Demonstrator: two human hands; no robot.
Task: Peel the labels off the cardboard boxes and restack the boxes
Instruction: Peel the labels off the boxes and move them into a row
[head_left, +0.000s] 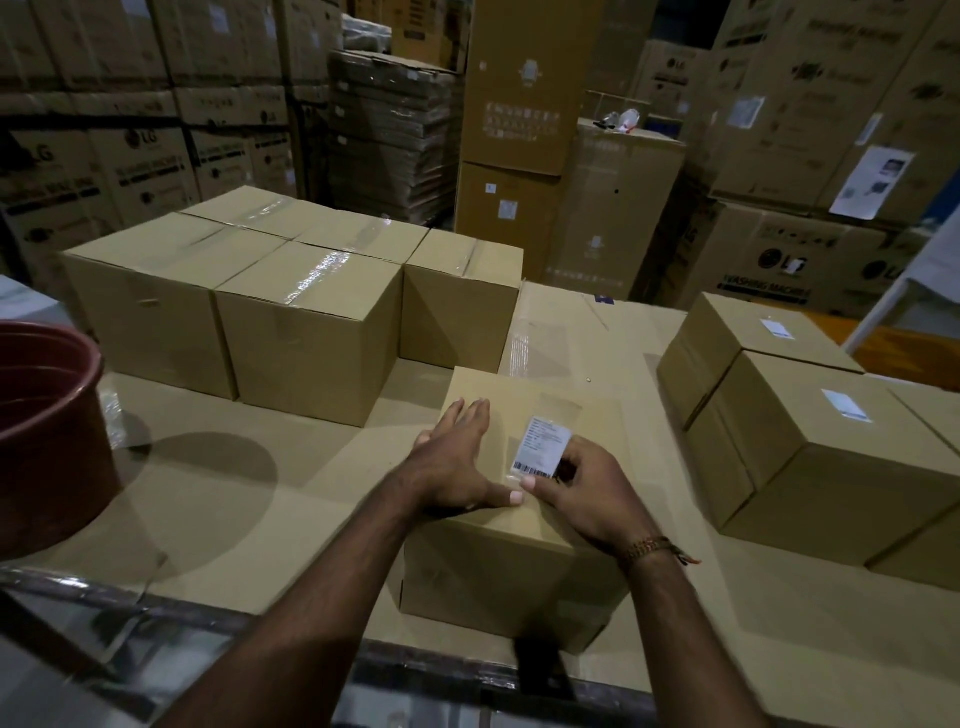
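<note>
One small brown cardboard box (511, 561) sits nearest the camera on the flat cardboard-covered work surface (270, 499); all positions below are taken from this box.

Left hand (457, 462): flat on the box top, fingers straight and spread, thumb stretched toward the right hand, pressing down.

Right hand (582, 488): on the right part of the box top, fingers curled, pinching the right edge of the white barcode label (543, 449). Label appears partly raised from the lid; how much is stuck I cannot tell. The two thumbs lie almost touching below the label. A beaded bracelet (649, 548) is on the right wrist.

Behind and left of the box: a block of plain taped cardboard boxes (306, 322), no labels showing. Right of the box: two cardboard boxes bearing white labels (810, 447), well apart from it. Far left: a dark red round plastic bucket (52, 431).
</note>
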